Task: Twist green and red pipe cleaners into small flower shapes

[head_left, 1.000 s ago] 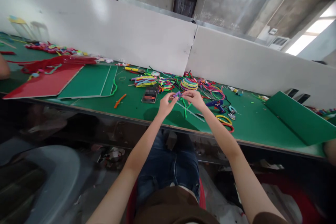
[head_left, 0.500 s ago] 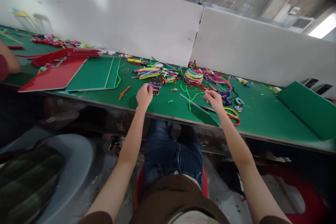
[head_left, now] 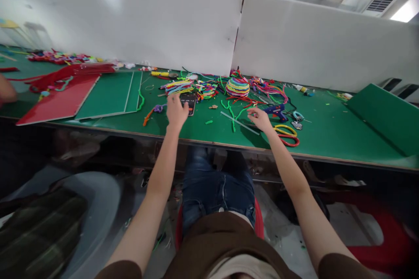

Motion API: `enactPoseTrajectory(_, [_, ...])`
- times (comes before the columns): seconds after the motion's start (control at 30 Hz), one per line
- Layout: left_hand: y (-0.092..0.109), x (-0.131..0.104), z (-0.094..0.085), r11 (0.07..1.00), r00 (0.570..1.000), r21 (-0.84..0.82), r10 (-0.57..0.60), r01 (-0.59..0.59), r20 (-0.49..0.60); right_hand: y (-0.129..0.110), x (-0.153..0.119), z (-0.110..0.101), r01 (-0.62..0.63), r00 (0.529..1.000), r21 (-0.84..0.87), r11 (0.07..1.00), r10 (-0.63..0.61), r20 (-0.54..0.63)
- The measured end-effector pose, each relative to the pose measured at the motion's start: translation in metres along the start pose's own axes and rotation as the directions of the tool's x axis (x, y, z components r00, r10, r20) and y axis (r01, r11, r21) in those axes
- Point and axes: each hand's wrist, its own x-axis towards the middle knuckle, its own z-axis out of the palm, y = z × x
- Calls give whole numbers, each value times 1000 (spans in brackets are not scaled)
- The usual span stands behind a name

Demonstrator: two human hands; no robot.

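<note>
My left hand (head_left: 177,112) is at the left edge of a phone (head_left: 189,103) showing a timer, its thumb and fingers apart. Whether it touches the phone I cannot tell. Just left of it lie a curled purple pipe cleaner (head_left: 159,108) and an orange fuzzy piece (head_left: 148,117). My right hand (head_left: 259,118) hovers over the right end of some green pipe cleaners (head_left: 233,117), fingers loosely apart and nothing visible in them. Scissors with yellow and red handles (head_left: 287,135) lie partly under the right wrist, and a blue glue gun (head_left: 276,112) is just beyond it.
Behind the hands are a striped ball of pipe cleaners (head_left: 237,87) and colourful bundles (head_left: 179,86). A clear stick (head_left: 240,123) lies in front. Red (head_left: 55,100) and green boards (head_left: 108,98) are at left, a green panel (head_left: 388,117) at right. White partitions (head_left: 157,22) stand behind.
My left hand has let go of the purple pipe cleaner, which now lies by the orange piece, and has moved to the phone. My right hand's fingers have loosened. The camera view has shifted.
</note>
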Motion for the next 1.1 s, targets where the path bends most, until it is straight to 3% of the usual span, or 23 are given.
enactPoseTrajectory(0.1, [41, -18, 19, 986, 980, -60, 161, -155, 115, -13, 0, 9, 8, 999, -149, 989, 0, 54])
enactPoseTrajectory(0.23, [98, -27, 48, 959, 867, -75, 279, -273, 412, -31, 14, 27, -54, 992, -299, 953, 86, 96])
enactPoseTrajectory(0.27, [110, -26, 56, 956, 835, -53, 278, -288, 476, -34, 20, 32, -90, 986, -331, 939, 130, 100])
enactPoseTrajectory(0.43, [155, -7, 95, 974, 810, 39, 162, -222, 563, -38, 42, 52, -305, 946, -443, 843, 322, -38])
enactPoseTrajectory(0.53, [164, 1, 108, 982, 778, 82, 85, -173, 623, -36, 37, 50, -320, 944, -430, 844, 323, -70])
enactPoseTrajectory(0.7, [162, 7, 110, 993, 754, 71, 25, -94, 656, -30, 20, 31, -273, 958, -337, 901, 223, -180])
enactPoseTrajectory(0.8, [160, 10, 111, 999, 745, 30, 7, -36, 667, -23, 18, 25, -150, 935, -89, 985, 112, -336])
enactPoseTrajectory(0.9, [158, 12, 114, 998, 738, -46, 5, 36, 675, -15, 24, 25, 26, 888, 246, 969, 91, -451])
enactPoseTrajectory(1.0, [157, 14, 119, 977, 781, -174, 11, 125, 624, -8, 29, 27, 51, 887, 367, 929, 127, -444])
enactPoseTrajectory(1.1, [155, 20, 124, 909, 871, -358, -12, 214, 491, -7, 30, 27, -5, 893, 331, 943, 153, -423])
